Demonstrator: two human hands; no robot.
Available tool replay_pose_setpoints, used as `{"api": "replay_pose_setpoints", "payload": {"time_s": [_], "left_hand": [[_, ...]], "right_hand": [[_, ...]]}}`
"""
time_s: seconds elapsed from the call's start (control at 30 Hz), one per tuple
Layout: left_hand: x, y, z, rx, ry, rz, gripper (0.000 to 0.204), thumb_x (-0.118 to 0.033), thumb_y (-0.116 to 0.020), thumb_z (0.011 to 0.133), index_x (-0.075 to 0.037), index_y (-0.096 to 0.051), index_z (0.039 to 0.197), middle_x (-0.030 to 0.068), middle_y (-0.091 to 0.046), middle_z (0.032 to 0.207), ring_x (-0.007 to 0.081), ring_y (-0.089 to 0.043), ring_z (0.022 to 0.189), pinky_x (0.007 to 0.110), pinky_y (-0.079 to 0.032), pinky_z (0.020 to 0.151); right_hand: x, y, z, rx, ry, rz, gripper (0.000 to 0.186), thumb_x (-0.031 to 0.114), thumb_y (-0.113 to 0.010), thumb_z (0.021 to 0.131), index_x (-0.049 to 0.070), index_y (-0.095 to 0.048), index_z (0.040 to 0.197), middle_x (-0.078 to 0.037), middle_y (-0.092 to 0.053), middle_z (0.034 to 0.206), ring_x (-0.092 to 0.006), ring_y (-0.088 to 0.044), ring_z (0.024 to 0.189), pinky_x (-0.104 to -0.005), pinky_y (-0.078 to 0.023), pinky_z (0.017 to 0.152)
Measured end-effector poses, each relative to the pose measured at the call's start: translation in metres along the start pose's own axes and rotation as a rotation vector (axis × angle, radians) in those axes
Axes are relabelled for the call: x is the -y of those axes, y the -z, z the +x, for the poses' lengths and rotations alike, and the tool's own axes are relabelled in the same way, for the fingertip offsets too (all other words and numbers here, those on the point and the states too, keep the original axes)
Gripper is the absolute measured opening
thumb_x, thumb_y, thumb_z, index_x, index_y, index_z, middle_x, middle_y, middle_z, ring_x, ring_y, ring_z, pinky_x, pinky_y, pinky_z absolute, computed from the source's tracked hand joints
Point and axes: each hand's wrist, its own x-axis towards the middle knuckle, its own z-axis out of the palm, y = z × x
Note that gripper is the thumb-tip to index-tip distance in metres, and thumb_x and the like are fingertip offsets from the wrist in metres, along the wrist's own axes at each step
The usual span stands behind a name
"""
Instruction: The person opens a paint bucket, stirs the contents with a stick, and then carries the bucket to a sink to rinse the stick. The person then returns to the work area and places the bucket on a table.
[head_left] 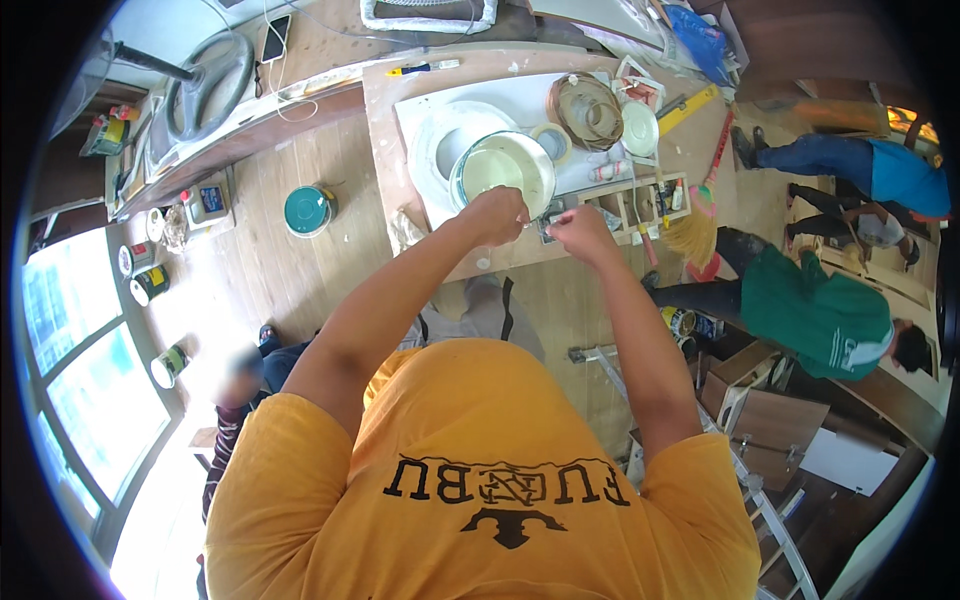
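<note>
My left hand (497, 215) is closed, fingers down, over the near rim of a round bucket (548, 165) with pale greenish contents. What its fingers hold, if anything, I cannot make out. To its right, my right hand (583, 235) is pinched beside a small dark grey piece (546, 225). Whether that piece is in its fingers or lies on the table is unclear. Around the bucket are a white ring-shaped tub (425, 140), a roll of tape (552, 143), a brown-rimmed round container (585, 112) and a pale round lid (640, 128).
The work table (385, 100) carries a brush (422, 68), a yellow level (690, 105) and a divided wooden tray (650, 205). A broom (695, 235) leans at its right. A teal paint bucket (309, 211) stands on the floor. A ladder (745, 480) and several people are nearby, one in green (815, 310).
</note>
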Motion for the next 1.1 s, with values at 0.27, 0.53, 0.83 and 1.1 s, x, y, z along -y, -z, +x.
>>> {"api": "replay_pose_setpoints", "payload": {"time_s": [0.27,0.53,0.83,1.1], "left_hand": [[-0.014,-0.007,0.009,-0.031,0.170,-0.073,0.014,-0.009,-0.062,0.086,-0.002,-0.072,0.081,0.0202,-0.069,0.092,0.0375,-0.068,0.095,0.047,-0.052,0.086],[-0.033,-0.012,-0.053,-0.069,0.059,0.280,0.015,-0.014,-0.061,0.091,-0.001,-0.068,0.092,0.0182,-0.064,0.101,0.0353,-0.063,0.098,0.045,-0.051,0.088],[0.022,-0.059,-0.089,-0.013,0.484,0.177,0.024,-0.017,-0.059,0.093,0.002,-0.071,0.104,0.0200,-0.071,0.097,0.0359,-0.069,0.091,0.047,-0.055,0.080],[0.062,0.047,-0.016,-0.490,0.587,-0.961,0.045,-0.039,-0.053,0.102,-0.002,-0.064,0.127,0.0083,-0.065,0.115,0.0166,-0.059,0.098,0.034,-0.048,0.089]], "right_hand": [[-0.025,-0.008,-0.035,-0.121,-0.060,0.035,0.024,0.023,-0.074,0.078,-0.001,-0.074,0.081,-0.020,-0.071,0.076,-0.0317,-0.070,0.071,-0.0412,-0.054,0.069],[-0.076,-0.042,-0.044,-0.228,-0.021,0.213,0.020,0.019,-0.071,0.086,-0.001,-0.071,0.086,-0.018,-0.070,0.076,-0.0304,-0.066,0.065,-0.0411,-0.052,0.066],[-0.083,-0.057,-0.015,-0.119,-0.186,0.787,0.022,0.026,-0.057,0.103,0.007,-0.058,0.115,-0.004,-0.061,0.074,-0.0136,-0.059,0.065,-0.0298,-0.046,0.058],[-0.057,-0.078,0.010,0.015,-0.124,1.628,0.031,0.032,-0.042,0.109,0.006,-0.053,0.121,-0.008,-0.059,0.099,-0.0192,-0.059,0.089,-0.0361,-0.052,0.076]]}}
